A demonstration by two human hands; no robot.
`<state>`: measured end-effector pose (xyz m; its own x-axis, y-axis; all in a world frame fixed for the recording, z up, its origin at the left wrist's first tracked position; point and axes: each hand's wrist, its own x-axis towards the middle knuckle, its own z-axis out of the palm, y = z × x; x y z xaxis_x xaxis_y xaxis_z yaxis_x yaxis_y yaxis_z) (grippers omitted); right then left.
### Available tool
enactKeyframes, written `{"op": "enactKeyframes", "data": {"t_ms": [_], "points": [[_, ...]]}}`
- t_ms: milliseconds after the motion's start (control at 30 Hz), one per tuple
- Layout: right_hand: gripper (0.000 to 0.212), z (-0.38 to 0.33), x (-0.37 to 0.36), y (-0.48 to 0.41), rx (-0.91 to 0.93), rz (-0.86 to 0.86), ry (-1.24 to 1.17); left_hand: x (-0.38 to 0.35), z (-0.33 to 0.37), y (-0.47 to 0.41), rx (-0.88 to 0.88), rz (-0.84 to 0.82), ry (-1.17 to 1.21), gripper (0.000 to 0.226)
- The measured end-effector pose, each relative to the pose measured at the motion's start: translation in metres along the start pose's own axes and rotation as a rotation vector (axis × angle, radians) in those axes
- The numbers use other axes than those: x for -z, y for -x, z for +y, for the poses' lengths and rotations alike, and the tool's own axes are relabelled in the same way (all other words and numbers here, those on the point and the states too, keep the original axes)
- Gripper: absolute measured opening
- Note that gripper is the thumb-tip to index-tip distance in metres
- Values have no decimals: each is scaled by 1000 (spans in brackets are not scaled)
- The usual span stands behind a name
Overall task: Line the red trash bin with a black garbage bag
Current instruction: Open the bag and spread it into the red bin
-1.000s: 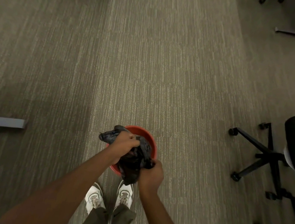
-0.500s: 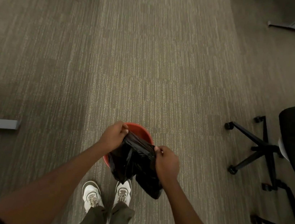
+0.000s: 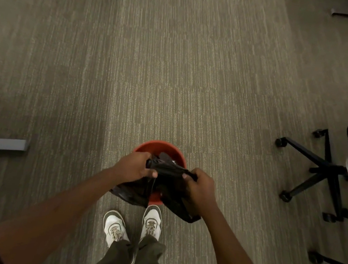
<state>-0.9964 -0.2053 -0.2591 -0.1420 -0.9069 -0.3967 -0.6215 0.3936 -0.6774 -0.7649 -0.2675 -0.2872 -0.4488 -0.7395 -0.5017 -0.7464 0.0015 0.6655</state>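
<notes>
Bag [image 3: 135,190], black and crumpled, is stretched between a person's two hands directly above the red bin [image 3: 162,147], which stands on grey carpet [image 3: 156,62] just ahead of two white shoes [image 3: 133,224]. The left hand [image 3: 134,166] is clenched on the bag's upper edge at the bin's near-left rim; the right hand [image 3: 200,187] grips the same edge at the near-right rim, the two fists apart with a taut band of plastic between them. Loose folds hang below the hands, draping over the bin's near side, and some black plastic shows inside the bin. One bag and one bin are in view. One black office chair [image 3: 328,173] on castors stands well apart at right.
</notes>
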Motion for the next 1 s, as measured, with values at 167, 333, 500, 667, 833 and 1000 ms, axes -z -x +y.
{"op": "enactKeyframes", "data": {"t_ms": [167, 333, 500, 667, 833, 1000], "points": [[13, 29, -21, -15, -205, 123, -190, -13, -29, -22, -5, -136, 25, 38], [15, 62, -49, -38, -269, 216, -247, -36, -60, -51, 27, -186, -2, 35], [23, 104, -83, -60, -289, 142, -185, -66, -94, -81, 96, -111, -35, 27], [26, 122, -106, -134, -190, 74, -78, -72, -120, -137, 188, 139, 83, 11], [31, 142, -123, -214, -150, 72, 0, -74, -140, -206, 201, 318, 10, 16], [43, 173, -142, -262, -139, 78, 97, -82, -168, -253, 340, 362, 15, 19]]}}
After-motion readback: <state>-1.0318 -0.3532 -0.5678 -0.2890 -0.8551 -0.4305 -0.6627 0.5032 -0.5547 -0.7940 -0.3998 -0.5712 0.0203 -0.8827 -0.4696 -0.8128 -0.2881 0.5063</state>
